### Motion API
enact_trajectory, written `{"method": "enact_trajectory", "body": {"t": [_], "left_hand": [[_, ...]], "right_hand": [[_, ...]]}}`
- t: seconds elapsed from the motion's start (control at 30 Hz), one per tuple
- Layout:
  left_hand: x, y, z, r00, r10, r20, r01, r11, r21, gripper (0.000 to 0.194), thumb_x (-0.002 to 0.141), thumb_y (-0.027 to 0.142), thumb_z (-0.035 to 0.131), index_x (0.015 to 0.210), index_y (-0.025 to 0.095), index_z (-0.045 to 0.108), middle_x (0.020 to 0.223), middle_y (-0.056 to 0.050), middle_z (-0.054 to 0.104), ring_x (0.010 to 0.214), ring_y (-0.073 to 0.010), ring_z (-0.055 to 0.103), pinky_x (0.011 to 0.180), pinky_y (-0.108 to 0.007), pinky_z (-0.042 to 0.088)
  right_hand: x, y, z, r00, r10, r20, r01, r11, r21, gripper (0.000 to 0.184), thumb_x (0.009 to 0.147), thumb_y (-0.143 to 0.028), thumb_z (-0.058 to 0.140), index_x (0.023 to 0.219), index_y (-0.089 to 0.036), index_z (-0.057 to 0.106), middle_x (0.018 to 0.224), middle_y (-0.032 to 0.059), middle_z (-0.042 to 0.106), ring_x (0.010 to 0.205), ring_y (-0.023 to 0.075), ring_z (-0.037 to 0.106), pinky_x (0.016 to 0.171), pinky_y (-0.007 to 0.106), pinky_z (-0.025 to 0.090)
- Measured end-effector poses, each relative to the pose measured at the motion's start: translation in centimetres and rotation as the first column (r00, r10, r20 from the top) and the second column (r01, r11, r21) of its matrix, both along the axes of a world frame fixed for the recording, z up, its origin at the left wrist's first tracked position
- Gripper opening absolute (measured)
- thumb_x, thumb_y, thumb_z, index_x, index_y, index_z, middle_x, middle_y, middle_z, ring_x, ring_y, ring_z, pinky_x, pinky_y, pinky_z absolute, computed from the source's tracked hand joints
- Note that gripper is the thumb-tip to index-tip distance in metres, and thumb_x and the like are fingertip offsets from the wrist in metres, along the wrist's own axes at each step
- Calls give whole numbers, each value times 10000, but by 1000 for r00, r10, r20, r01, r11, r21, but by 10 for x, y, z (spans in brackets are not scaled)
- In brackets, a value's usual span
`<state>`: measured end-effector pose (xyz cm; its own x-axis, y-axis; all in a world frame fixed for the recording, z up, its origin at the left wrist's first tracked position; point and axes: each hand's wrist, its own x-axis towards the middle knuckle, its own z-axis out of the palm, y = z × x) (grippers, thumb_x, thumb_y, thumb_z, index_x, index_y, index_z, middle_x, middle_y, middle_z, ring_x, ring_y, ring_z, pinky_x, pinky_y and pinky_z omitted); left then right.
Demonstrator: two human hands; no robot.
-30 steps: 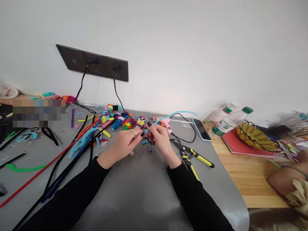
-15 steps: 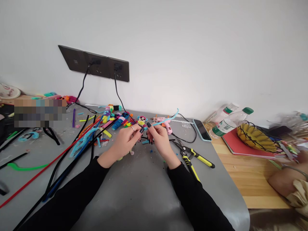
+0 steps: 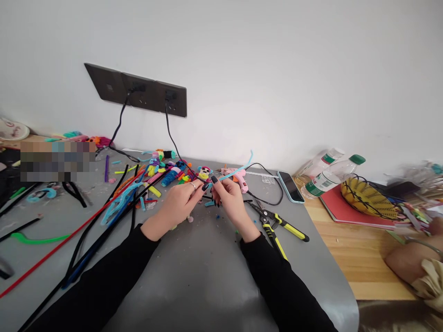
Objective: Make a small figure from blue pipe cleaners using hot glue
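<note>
A light blue pipe cleaner (image 3: 238, 169) runs up and to the right from between my fingertips, its far end bent upward. My left hand (image 3: 182, 200) pinches it near one end, with a ring on a finger. Close beside, thumb and fingers of my right hand (image 3: 229, 198) are closed on the same strand. Just behind the fingertips sits a small colourful figure head (image 3: 205, 173) in pink and yellow. Beyond my right hand lies a pink glue gun (image 3: 241, 180). What lies directly under the fingers is partly hidden.
Pliers with yellow-black handles (image 3: 273, 226) and a phone (image 3: 290, 186) lie right. Bottles (image 3: 323, 183) and a yellow basket (image 3: 367, 198) stand beyond. Loose pipe cleaners (image 3: 83, 235) cover the left side. A cord (image 3: 169, 129) hangs from the wall socket. Another person's arm (image 3: 411, 258) rests far right.
The free end of the light blue pipe cleaner has shifted slightly left and upward. Both hands stay nearly in place, still pinching it.
</note>
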<state>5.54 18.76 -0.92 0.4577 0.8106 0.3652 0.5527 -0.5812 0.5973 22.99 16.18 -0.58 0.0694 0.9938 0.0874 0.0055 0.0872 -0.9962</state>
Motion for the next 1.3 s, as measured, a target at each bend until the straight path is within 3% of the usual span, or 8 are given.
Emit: {"method": "enact_trajectory", "body": {"t": [0.1,0.23,0.33,0.5,0.83,1.03,1.13,1.3], "left_hand": [[1,-1,4,997,-18,78,26,995,-98,323,999,364,380,711,237,451,579,8,578,526,-160,550,574,-269,369],[3,-2,8,989,-22,144,52,977,-208,330,981,386,391,699,233,469,617,-6,657,539,-155,586,599,-270,415],[3,-2,10,983,-28,183,74,966,-247,351,970,437,415,700,229,498,625,-11,666,537,-160,589,596,-277,435],[4,-2,11,966,-28,258,113,940,-321,366,938,521,484,903,202,661,686,-14,693,576,-176,613,578,-273,470],[1,0,11,956,23,291,76,943,-325,276,877,466,567,863,212,672,720,-32,700,629,-192,649,575,-275,492],[-3,3,16,926,96,366,47,931,-361,337,846,534,619,894,201,646,745,-43,689,638,-193,628,598,-286,511],[-9,8,21,945,105,311,14,934,-358,414,865,596,567,952,199,646,783,-59,705,659,-212,644,608,-302,513],[-44,7,26,994,55,-99,-78,966,-245,394,868,577,504,910,236,695,771,-54,728,694,-253,676,662,-329,487]], "right_hand": [[-1,-1,1,998,4,-59,-2,1000,29,547,824,-733,711,694,-227,547,597,-35,562,488,102,476,486,263,388],[1,0,1,984,-26,-176,39,997,73,477,815,-679,750,823,-238,570,639,-53,594,495,97,491,468,240,406],[3,2,1,978,-28,-208,43,997,65,469,799,-656,777,812,-234,572,622,-55,596,498,96,506,464,230,415],[3,3,1,976,9,-218,8,997,75,465,788,-626,801,773,-228,562,602,-59,596,477,81,491,463,223,411],[3,3,2,971,-53,-233,68,996,55,477,800,-616,795,698,-227,540,601,-47,587,479,79,477,464,221,406],[4,4,0,961,-55,-270,64,998,24,473,764,-624,822,709,-220,582,605,-40,600,468,80,477,457,224,400],[6,5,0,955,-89,-284,98,995,16,470,764,-606,824,701,-224,558,588,-41,597,469,83,475,455,221,391],[10,5,1,939,-165,-302,179,984,20,441,774,-536,814,673,-229,514,575,-50,566,480,85,461,451,222,374]]}}
